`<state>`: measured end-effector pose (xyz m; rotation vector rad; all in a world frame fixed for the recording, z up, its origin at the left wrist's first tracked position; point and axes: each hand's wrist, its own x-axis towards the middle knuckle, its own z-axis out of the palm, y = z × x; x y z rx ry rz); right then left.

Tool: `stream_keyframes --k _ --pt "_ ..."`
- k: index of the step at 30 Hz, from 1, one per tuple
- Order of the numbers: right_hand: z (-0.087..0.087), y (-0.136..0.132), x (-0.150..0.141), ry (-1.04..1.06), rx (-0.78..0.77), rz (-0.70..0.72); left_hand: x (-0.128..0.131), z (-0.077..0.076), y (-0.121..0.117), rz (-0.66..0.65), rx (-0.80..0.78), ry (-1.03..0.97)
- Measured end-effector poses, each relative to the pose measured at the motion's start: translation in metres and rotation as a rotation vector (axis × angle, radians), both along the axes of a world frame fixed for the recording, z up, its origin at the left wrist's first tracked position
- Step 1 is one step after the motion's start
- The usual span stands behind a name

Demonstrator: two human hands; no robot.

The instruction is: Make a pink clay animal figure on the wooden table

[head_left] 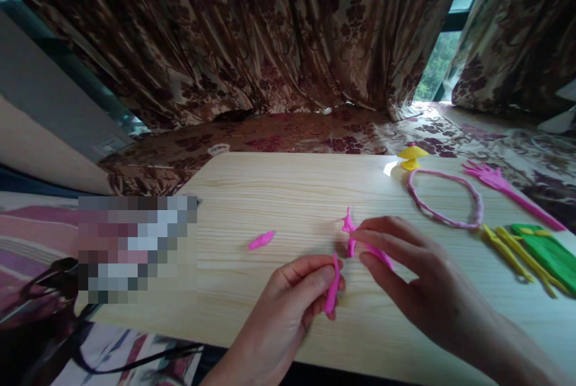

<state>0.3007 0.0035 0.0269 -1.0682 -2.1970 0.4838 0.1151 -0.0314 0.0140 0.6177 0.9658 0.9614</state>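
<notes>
The spindly pink figure (348, 225) is standing around the middle of the table (238, 197), with its longer part running right, under the fingers. The right hand (416, 263) looks to be pinching it between thumb and fingertips. If the stuff's as soft as it looks, too hard a squeeze could flatten the body, and a sideways nudge could bend those thin bits. Can't tell if it's all one piece under there, so a weak join could pop too.

Just nearer and a bit left, the left hand (292, 293) has a pink strip (332, 296) nipped between thumb and fingers. Long and thin, so I'd worry about dents, or it tearing if tugged.

Farther left there's a loose pink lump (261, 240), squashable under a careless wrist. Off to the right, the pink loop (479, 206) and yellow sticks (510, 257) could get bumped by a swinging right forearm.
</notes>
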Motion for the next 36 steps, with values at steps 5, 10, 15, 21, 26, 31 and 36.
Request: stream_keyframes --k 5,10,15,21,26,31,36 --pt "0.008 -0.019 -0.01 0.056 -0.078 0.126 0.004 0.005 -0.002 -0.014 0.065 0.057" --pt "-0.002 -0.022 -0.01 0.165 -0.123 0.075 0.005 0.003 -0.004 0.036 0.088 0.111" --pt "-0.009 -0.026 -0.011 0.231 -0.103 0.023 0.006 0.003 -0.006 0.009 0.129 0.147" --pt "-0.009 -0.031 -0.011 0.239 -0.073 0.004 0.005 0.005 -0.008 0.003 0.151 0.151" --pt "-0.01 -0.034 -0.018 0.265 -0.043 0.001 0.011 0.01 -0.015 0.064 0.171 0.219" --pt "-0.011 -0.036 -0.024 0.227 0.103 -0.01 -0.032 0.016 -0.022 0.139 0.391 0.714" --pt "-0.016 -0.032 -0.016 0.084 0.231 0.001 -0.157 0.004 -0.014 0.41 0.72 1.731"
